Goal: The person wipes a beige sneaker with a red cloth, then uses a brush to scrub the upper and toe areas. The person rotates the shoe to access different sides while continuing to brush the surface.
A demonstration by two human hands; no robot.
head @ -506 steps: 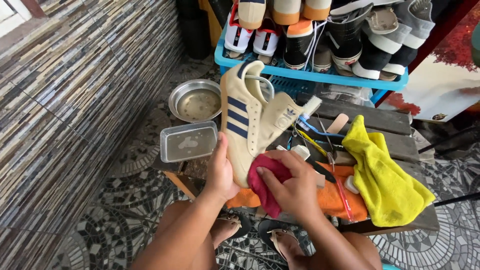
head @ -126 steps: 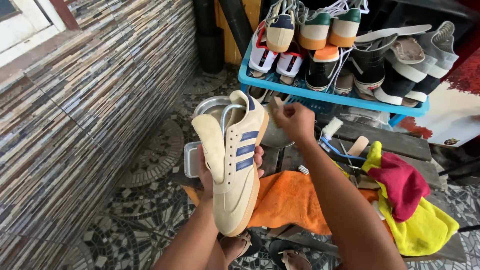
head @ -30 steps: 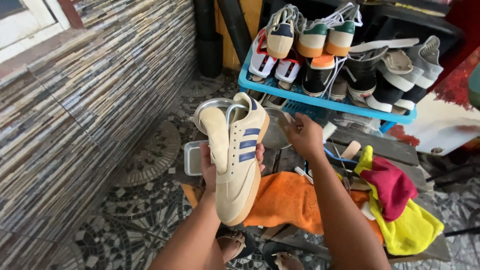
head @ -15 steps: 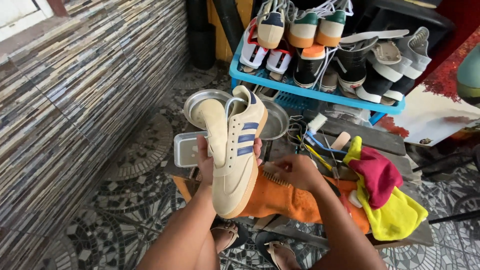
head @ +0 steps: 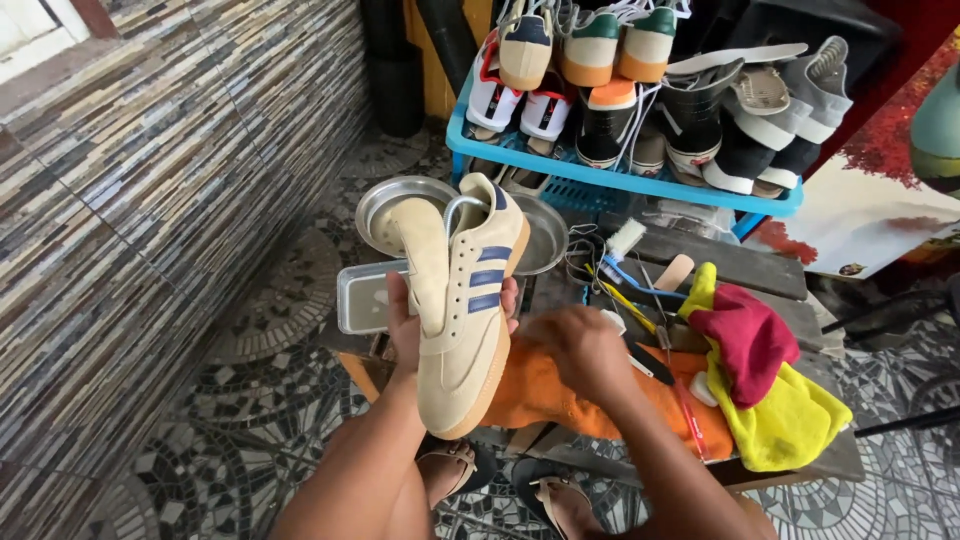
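Note:
My left hand (head: 408, 322) grips a cream sneaker with three blue stripes (head: 462, 300) from below, toe pointing toward me, held above the low wooden table (head: 760, 268). My right hand (head: 582, 350) is lowered onto the orange cloth (head: 535, 392) on the table, fingers curled; the blur hides whether it grasps the cloth. A dark red cloth (head: 750, 335) lies on a yellow cloth (head: 785, 425) to the right.
Brushes (head: 620, 245) and small tools lie on the table. Round metal bowls (head: 400, 200) and a rectangular metal tray (head: 362, 295) sit behind the sneaker. A blue rack (head: 620, 180) holds several shoes. A striped tile wall (head: 140, 200) runs along the left. My sandalled feet (head: 500, 485) are below.
My right hand dropped from near the sneaker's heel down to the orange cloth. The left hand kept the sneaker in about the same pose.

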